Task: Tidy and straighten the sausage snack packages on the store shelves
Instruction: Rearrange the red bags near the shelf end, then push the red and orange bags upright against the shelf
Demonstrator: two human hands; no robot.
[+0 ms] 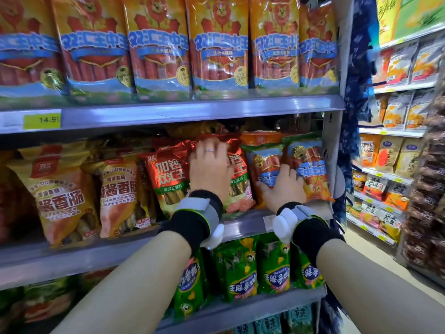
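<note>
On the middle shelf [240, 224] my left hand [209, 168] lies flat against a red foil sausage package [237, 169], fingers spread over its upper half. Beside it on the left stands another red package [168, 174] of the same kind. My right hand [281, 186] presses on an upside-down blue and orange sausage package [263, 162], with fingers over its lower part. A second upside-down blue and orange package [310, 167] leans at the shelf's right end. Both wrists wear black bands with white devices.
Yellow and orange sausage bags [60, 191] fill the middle shelf's left. Large orange-blue sausage packs [159, 49] line the top shelf [192, 109]. Green packs [272, 266] stand on the shelf below. A grey upright [333, 150] ends the unit; another snack aisle [397, 145] lies to the right.
</note>
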